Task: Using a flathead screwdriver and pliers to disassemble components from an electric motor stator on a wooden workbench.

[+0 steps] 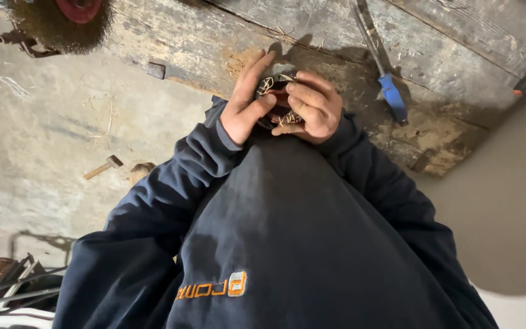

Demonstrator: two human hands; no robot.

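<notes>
Between both sets of fingers, against the chest, I log one small dark object (280, 97), reddish in part, wound with thin pale wire strands; its exact kind I cannot tell. Left hand (246, 103): fingers partly straightened upward, thumb pressed onto the object. Right hand (313, 105): fingers curled over the object from the other side, grasping it. Beyond the fingertips: worn wooden workbench (336, 42). Right of the right-hand fingers, well apart: blue-handled tool (391, 91) lying on the bench. Left of the left-hand fingers, on the concrete floor (44, 122): small hammer (103, 167).
</notes>
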